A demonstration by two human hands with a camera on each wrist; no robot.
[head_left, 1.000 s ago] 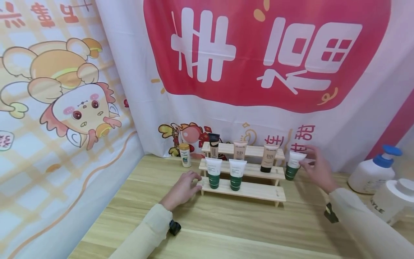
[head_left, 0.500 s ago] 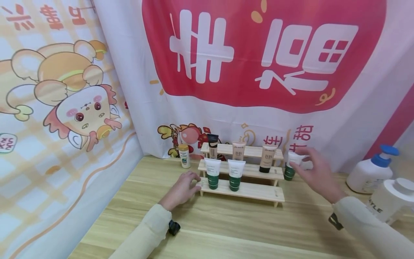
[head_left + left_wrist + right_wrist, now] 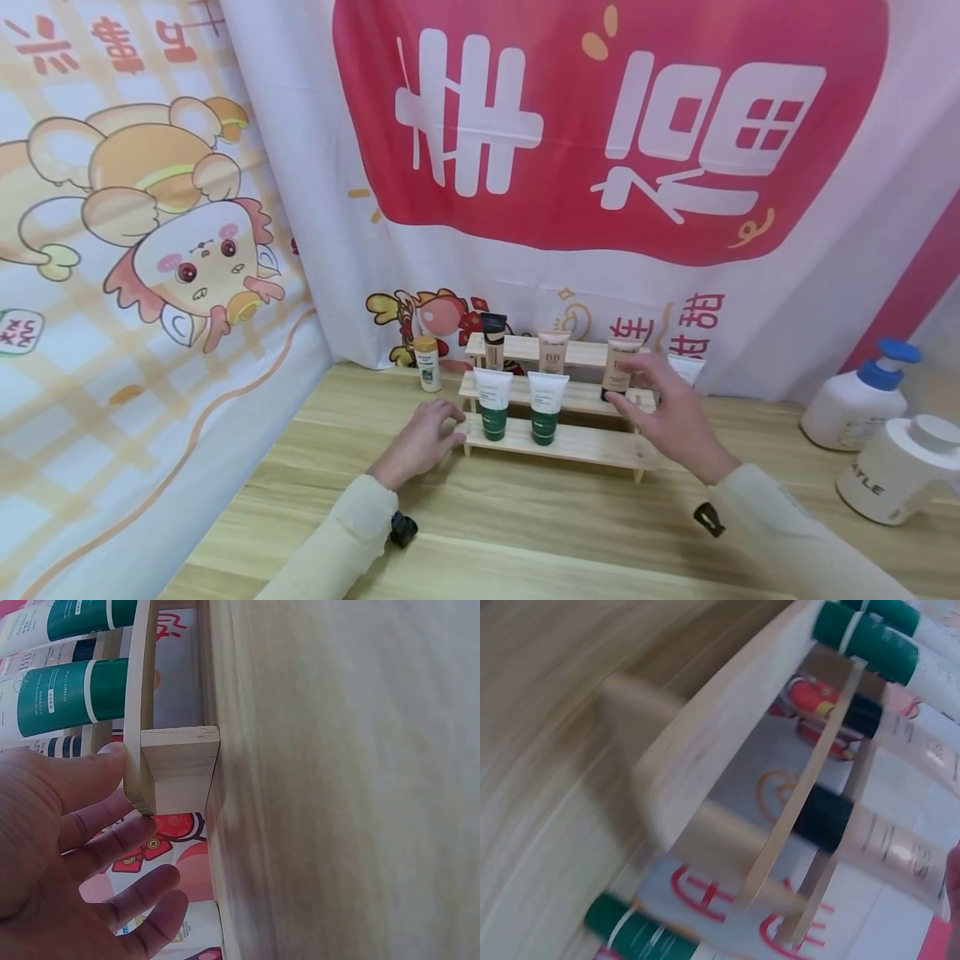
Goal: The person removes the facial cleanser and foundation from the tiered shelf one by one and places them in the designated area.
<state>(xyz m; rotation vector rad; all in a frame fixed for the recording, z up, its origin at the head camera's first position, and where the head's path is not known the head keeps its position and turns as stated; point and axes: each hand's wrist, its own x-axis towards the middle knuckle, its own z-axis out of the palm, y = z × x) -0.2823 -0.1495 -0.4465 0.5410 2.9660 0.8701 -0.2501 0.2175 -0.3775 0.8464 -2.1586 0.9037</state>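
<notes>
A three-tier wooden rack stands on the table. My left hand pinches the left end of its lowest board, thumb above and a fingertip at the edge. Two green-and-white tubes stand on that board. My right hand is at the rack's right end with thumb and fingers apart, in front of a beige BB cream tube on the middle tier. Contact with that tube cannot be told; the right wrist view shows only a bit of finger. Behind this hand, a third green-and-white tube is mostly hidden in the head view.
Farther along the rack are another BB cream tube and a black-topped tube. A small yellow-capped bottle stands left of the rack. At right are a blue-topped pump bottle and a white jug. A printed curtain hangs behind.
My right hand has let go of the third green-and-white tube beside the rack and moved left to the right-hand BB cream tube. The left hand stays at the rack's end.
</notes>
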